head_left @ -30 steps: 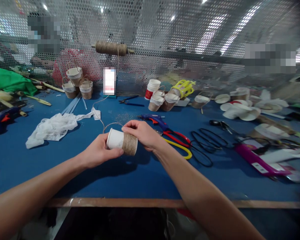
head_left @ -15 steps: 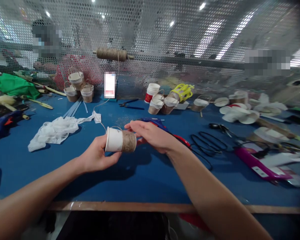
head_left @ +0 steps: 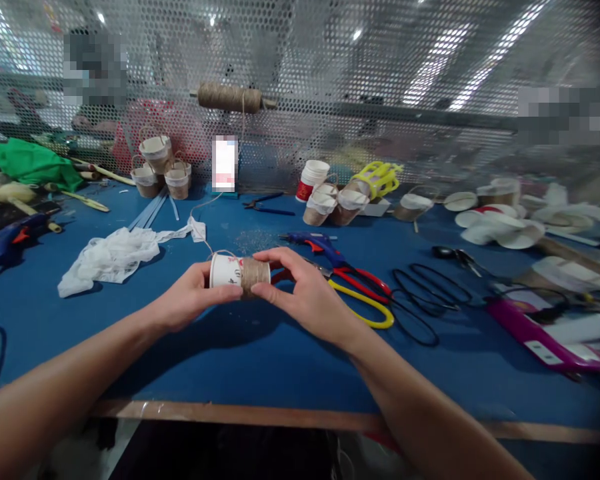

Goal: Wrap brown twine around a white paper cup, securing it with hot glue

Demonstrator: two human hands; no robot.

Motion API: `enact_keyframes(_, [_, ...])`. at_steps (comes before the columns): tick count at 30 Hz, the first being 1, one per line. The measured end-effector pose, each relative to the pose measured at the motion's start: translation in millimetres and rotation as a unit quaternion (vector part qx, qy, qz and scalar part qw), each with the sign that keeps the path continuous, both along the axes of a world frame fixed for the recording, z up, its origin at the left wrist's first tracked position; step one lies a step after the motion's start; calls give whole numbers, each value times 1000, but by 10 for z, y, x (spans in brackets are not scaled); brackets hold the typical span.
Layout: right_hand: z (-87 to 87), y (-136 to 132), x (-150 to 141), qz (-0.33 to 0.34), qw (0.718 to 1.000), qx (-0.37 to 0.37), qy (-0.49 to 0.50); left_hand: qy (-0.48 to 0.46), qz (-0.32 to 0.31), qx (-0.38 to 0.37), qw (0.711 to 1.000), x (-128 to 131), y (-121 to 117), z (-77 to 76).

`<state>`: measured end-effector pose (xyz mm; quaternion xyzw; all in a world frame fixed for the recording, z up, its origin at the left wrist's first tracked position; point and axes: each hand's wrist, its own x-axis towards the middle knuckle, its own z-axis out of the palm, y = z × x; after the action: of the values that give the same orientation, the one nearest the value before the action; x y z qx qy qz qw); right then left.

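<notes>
Above the blue table, a white paper cup (head_left: 224, 272) lies sideways between my hands, its right part wrapped in brown twine (head_left: 255, 275). My left hand (head_left: 190, 297) grips the white part, thumb along the near side. Around the twine-wrapped end, my right hand (head_left: 295, 290) closes with its thumb in front and fingers behind. A loose strand of twine runs from the cup towards the spool (head_left: 230, 97) mounted on the mesh. Just beyond my right hand lie a blue glue gun (head_left: 320, 245) and scissors (head_left: 367, 307) with red and yellow handles.
Crumpled white fabric (head_left: 111, 260) lies to the left. Twine-covered cups (head_left: 178, 181) stand at the back, near pliers (head_left: 270, 205) and stacked paper cups (head_left: 314, 175). A black cable (head_left: 425, 293) and a purple power strip (head_left: 540, 337) occupy the right. Perforated metal mesh borders the far side.
My right hand has gone from loosely extended fingers to a grip on the twine-wrapped end. The cup has turned, bringing printed marks into view. The scissors handles are now uncovered.
</notes>
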<state>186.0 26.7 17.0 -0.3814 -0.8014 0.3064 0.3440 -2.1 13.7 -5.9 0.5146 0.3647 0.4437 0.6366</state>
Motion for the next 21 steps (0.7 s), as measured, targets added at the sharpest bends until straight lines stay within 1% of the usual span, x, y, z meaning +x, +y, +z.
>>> enact_keyframes(3, [-38,-12,-5,7,998,58,-6,-65,7,-67,996,24,0,32])
enact_keyframes(5, [-62,-10,-7,15,995,93,-14,-99,-2,-101,990,36,3,47])
enact_keyframes(7, [-85,-6,-9,27,992,122,-21,-121,-7,-118,986,44,14,46])
enact_keyframes(9, [-104,0,-11,34,989,139,-23,-128,1,-126,984,50,28,39])
enact_keyframes(11, [-120,8,-13,35,990,135,-23,-125,16,-131,983,54,37,35])
enact_keyframes(17, [-160,9,-30,28,996,83,-8,-91,45,-152,983,54,38,63])
enact_keyframes(19, [-143,27,-18,25,998,64,-5,-79,55,-155,983,55,39,72])
enact_keyframes(21, [-87,95,36,-8,999,48,2,-66,59,-153,984,56,40,77])
